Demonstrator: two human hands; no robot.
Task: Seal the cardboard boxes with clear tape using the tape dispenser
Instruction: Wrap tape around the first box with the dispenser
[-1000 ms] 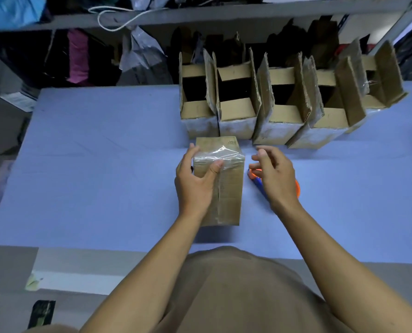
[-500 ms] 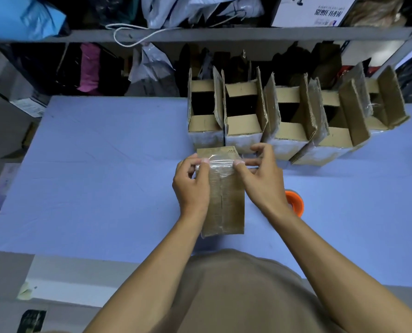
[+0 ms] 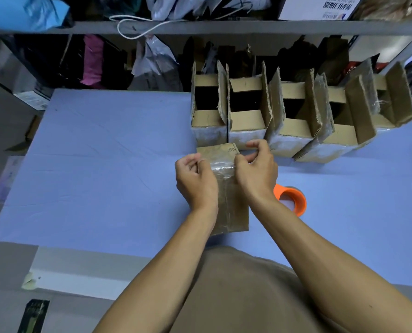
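Centre frame: closed cardboard box (image 3: 229,207) lies on the blue bench (image 3: 104,164). Left hand (image 3: 195,181) and right hand (image 3: 256,174) each pinch the clear tape (image 3: 223,166) across its far end, probably smoothing it. Orange tape dispenser (image 3: 290,200) parked just right; open boxes (image 3: 284,121) wait behind.

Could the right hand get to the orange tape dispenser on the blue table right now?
Probably yes. The orange tape dispenser lies on the blue table just beside the right wrist, with nothing over it. But the right hand is busy pinching clear tape on the closed cardboard box, so it must let go first.
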